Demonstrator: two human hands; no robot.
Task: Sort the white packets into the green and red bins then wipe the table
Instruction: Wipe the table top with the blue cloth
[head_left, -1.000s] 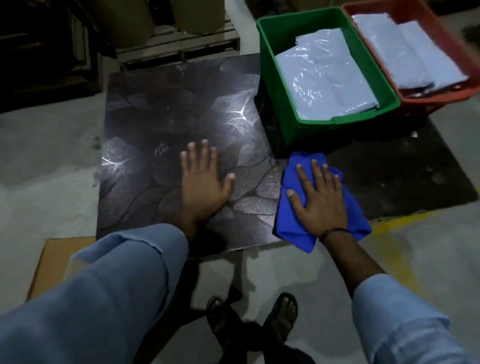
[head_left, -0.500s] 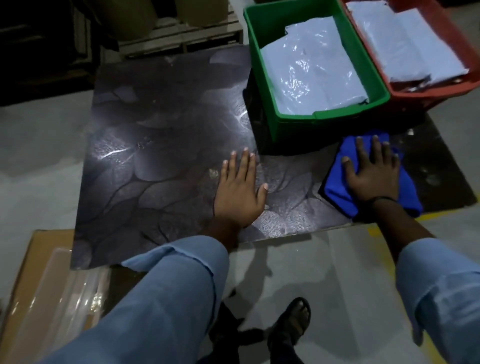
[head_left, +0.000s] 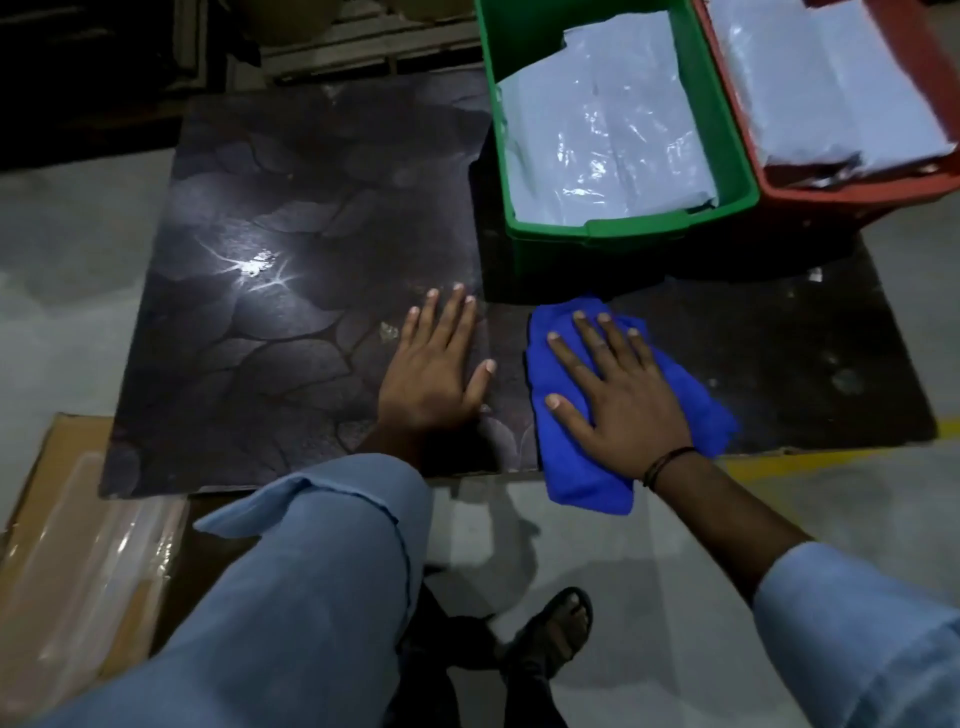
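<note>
The rectangular red plastic bin in the upper right of the frame is cut off by the top and right edges, and the rectangular green plastic bin beside it loses its far end past the top edge, so the glossy white plastic packets in both show only in part and cannot be counted. The flat right hand hides the middle of the crumpled blue cloth at the lower centre. At the lower left, a brown cardboard box runs under the dark patterned tabletop and off the left edge, its shiny contents too dim to make out.

Two bins: one green bin, one red bin. One blue cloth. One bench. Packet counts unclear.
</note>
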